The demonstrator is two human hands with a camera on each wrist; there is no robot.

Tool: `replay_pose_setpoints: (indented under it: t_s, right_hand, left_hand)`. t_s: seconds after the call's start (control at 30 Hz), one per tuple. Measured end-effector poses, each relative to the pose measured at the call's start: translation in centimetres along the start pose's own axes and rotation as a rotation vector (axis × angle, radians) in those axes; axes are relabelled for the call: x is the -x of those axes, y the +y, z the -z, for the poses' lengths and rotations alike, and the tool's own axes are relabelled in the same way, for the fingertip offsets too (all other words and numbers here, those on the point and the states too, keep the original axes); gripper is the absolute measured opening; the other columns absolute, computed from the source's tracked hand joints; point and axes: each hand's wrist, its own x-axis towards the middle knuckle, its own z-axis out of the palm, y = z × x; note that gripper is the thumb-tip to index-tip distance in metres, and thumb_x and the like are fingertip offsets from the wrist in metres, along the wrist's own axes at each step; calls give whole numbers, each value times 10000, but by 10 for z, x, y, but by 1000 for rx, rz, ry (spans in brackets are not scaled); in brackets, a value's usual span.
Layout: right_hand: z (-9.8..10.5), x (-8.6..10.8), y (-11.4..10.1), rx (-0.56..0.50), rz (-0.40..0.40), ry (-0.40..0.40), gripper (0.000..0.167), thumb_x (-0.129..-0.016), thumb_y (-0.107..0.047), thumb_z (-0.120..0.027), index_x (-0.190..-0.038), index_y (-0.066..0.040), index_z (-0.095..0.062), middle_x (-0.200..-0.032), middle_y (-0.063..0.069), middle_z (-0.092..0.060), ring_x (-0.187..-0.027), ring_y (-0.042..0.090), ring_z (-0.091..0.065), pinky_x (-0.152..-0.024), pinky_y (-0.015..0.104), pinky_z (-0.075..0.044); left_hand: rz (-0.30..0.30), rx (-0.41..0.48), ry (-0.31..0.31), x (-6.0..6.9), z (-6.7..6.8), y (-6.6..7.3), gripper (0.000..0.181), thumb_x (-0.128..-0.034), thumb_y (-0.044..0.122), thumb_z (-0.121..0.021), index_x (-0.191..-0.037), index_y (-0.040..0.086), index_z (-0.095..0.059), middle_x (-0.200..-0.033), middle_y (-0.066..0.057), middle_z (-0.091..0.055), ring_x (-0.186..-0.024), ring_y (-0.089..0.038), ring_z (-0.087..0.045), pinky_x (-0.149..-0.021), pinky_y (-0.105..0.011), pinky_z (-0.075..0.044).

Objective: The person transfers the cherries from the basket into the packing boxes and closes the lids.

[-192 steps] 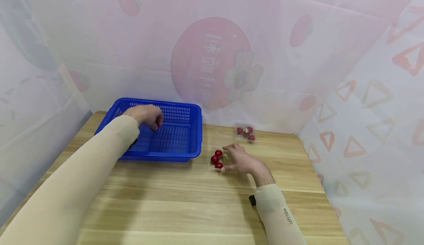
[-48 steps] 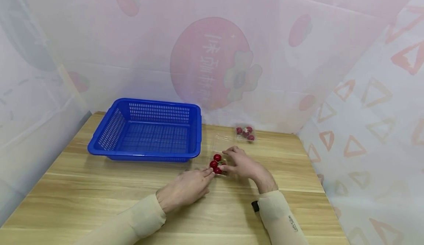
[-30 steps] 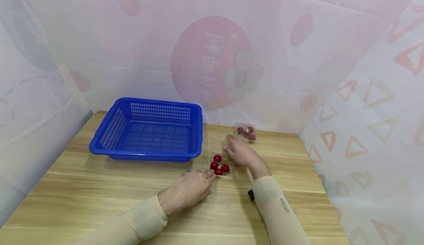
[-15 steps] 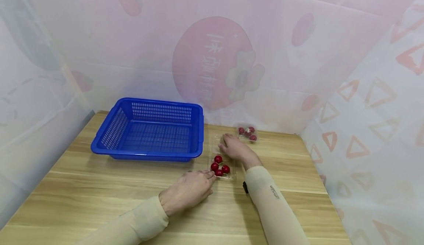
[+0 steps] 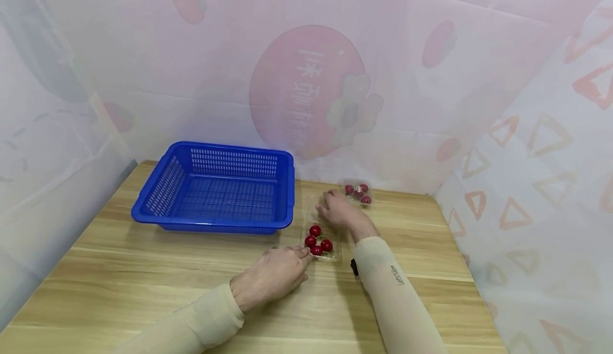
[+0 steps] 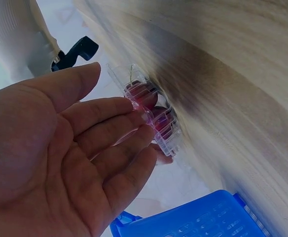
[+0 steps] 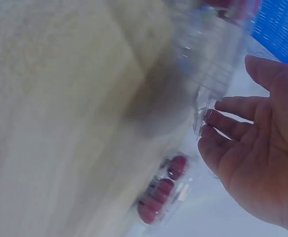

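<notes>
A clear plastic clamshell box point(image 5: 332, 257) lies on the table with its lid folded back toward the wall. Several red cherries point(image 5: 326, 245) with stems sit in its base. My left hand point(image 5: 274, 275) touches the box's near left corner with outstretched fingertips, as the left wrist view shows the fingers point(image 6: 119, 148) against its side. At the lid point(image 5: 311, 210) is my right hand point(image 5: 341, 213), its loosely bent fingers point(image 7: 233, 126) touching the lid's edge and the thumb standing apart. Part of the lid is hidden behind that hand.
A blue perforated basket point(image 5: 213, 221) with nothing visible in it stands left of the box. Near the back edge, a second clear box point(image 5: 357, 191) with several cherries stands just beyond my right hand. A printed cloth wall point(image 5: 407, 146) borders the wooden table point(image 5: 215, 311).
My left hand has come from inside the basket, where it held a cherry, to the box's near corner. My right hand has moved from the cherries to the lid. The box holds one more cherry.
</notes>
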Motion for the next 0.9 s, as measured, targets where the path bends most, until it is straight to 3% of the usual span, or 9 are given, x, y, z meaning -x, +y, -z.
replay_pose_setpoints:
  t_s: [0.3, 0.57, 0.9]
  right_hand:
    - [19, 11, -5, 27, 35, 84, 692, -1249, -357, -555, -1767, 77, -410, -1850, 345, -384, -1749, 543, -370, -1466, 666, -311]
    - [27, 32, -9, 10, 82, 166, 646, -1248, -325, -567, -1767, 38, -445, -1796, 323, -467, -1700, 525, -446, -1428, 668, -389]
    - [28, 57, -12, 40, 141, 271, 596, -1243, -327, -607, -1719, 25, -536, -1712, 266, -562, -1648, 465, -507, -1368, 625, -480]
  left_hand:
    - [6, -26, 10, 0, 0, 2, 467, -1115, 356, -812, -1496, 86, -790, -1566, -85, -793, -1430, -286, -792, -1045, -432, -727]
    - [-2, -56, 29, 0, 0, 2, 465, -1107, 364, -819, -1488, 96, -799, -1552, -75, -802, -1416, -273, -802, -968, -415, -745]
    - [-8, -57, 47, 0, -2, 1, 474, -1097, 369, -833, -1481, 92, -802, -1542, -78, -808, -1412, -282, -803, -1000, -422, -738]
